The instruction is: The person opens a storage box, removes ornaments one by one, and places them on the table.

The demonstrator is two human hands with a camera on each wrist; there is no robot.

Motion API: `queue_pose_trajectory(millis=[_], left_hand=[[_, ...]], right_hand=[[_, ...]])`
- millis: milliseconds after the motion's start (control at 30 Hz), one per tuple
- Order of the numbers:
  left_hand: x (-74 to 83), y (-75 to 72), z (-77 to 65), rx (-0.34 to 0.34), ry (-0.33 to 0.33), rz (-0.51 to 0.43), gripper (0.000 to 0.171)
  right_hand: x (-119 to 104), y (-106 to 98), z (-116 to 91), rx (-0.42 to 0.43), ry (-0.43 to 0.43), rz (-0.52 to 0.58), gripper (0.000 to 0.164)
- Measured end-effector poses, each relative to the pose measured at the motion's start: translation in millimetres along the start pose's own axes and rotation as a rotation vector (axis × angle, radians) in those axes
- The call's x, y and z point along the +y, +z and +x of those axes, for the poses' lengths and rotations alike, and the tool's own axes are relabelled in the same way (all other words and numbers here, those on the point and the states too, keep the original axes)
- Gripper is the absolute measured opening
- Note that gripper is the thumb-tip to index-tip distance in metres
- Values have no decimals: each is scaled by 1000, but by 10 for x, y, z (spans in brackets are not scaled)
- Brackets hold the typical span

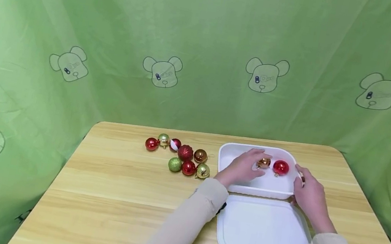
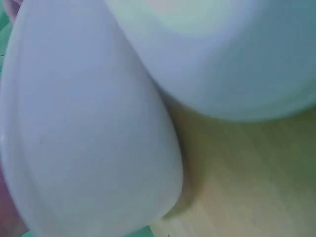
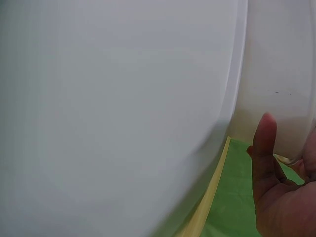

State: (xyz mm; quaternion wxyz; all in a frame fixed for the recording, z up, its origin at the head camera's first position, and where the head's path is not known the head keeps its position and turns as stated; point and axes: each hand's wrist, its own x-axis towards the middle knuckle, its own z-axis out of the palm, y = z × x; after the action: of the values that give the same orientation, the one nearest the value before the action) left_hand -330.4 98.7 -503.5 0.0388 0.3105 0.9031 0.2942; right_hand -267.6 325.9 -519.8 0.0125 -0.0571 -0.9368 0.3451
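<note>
A white rectangular box (image 1: 227, 161) stands at the back right of the table. Inside it are a shiny gold Christmas ball (image 1: 263, 163) and a shiny red Christmas ball (image 1: 281, 168). My left hand (image 1: 244, 167) reaches over the box's left side, fingers and thumb spread beside the gold ball; whether they touch it I cannot tell. My right hand (image 1: 309, 195) holds the box's right end, one digit against the outer wall in the right wrist view. The white lid (image 1: 262, 231) lies flat in front of the box. In the left wrist view only white plastic surfaces fill most of the picture.
Left of the box, several Christmas balls lie in a loose cluster, among them a dark red textured ball (image 1: 185, 152), a green glitter ball (image 1: 175, 164) and a red ball (image 1: 151, 144). They rest on the wooden table (image 1: 111, 194). A green cloth (image 1: 211, 22) hangs behind.
</note>
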Motion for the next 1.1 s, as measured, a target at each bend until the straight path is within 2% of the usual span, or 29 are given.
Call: queue_pose_trajectory(millis=[200,467,600,800,967,1100], left_hand=[[-51,97,66,-2,-46,50,60],[-52,161,88,-36,-15,156,59],[-33,182,95,-31,-12,176,56],[35,187,104,-16,-10,176,47],[75,187,98,-16,17,135,34],[69,193,89,-23,15,111,28]], right_hand=[[-2,7,1,6,-7,1,55],[3,15,-5,16,-13,10,55],[4,13,-11,17,-10,8,55],[3,16,-23,12,-11,14,55],[-1,7,-28,16,-17,14,55],[-3,-2,-29,15,-16,12,55]])
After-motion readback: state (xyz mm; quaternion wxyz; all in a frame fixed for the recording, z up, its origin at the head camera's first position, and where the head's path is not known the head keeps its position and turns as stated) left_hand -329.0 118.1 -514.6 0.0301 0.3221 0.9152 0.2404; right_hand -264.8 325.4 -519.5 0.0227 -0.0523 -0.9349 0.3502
